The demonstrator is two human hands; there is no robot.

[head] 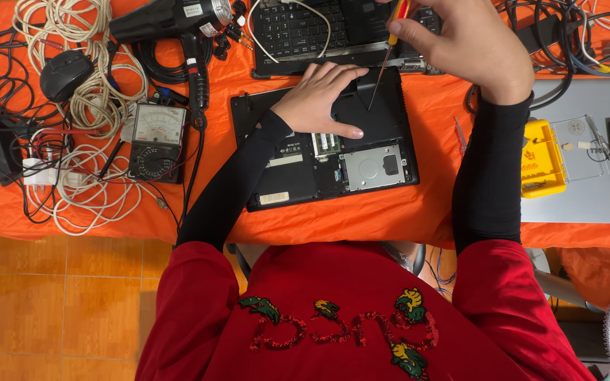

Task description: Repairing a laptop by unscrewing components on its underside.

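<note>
laptop base: black, flipped bottom-up [284, 180], flat on orange cloth [361, 219], directly in front of the person; long axis runs left-right
open bay: cover off, silver drive [371, 168] at right, green memory stick [326, 143] just left of it, both exposed
screwdriver: red/yellow handle, thin shaft [380, 79], tilted, tip down on the base's rear half, handle up and away from the person
tip vs fingers: tip lands just right of the left fingertips, close but apart; right hand above it
right hand: [460, 44] clenched round the screwdriver handle, pinch at the top, held over the base's rear edge
left hand: [319, 99] flat, palm down, fingers spread and pressing on the base, gripping nothing; thumb lies by the memory stick
nearer hand: left touches the base; right reaches it only through the tool
second laptop: [305, 32] keyboard up, just behind the base, touching or nearly so; cannot tell which
meter: analog multimeter [155, 141] left of the base, near
heat gun: black [171, 17] far left rear
mouse: black [65, 74] among white cables [86, 190]
yellow case: [541, 159] right, on a grey slab, well apart
counts: laptops 2, screwdrivers in hand 1, meter 1, heat gun 1, mouse 1, hands 2
</note>
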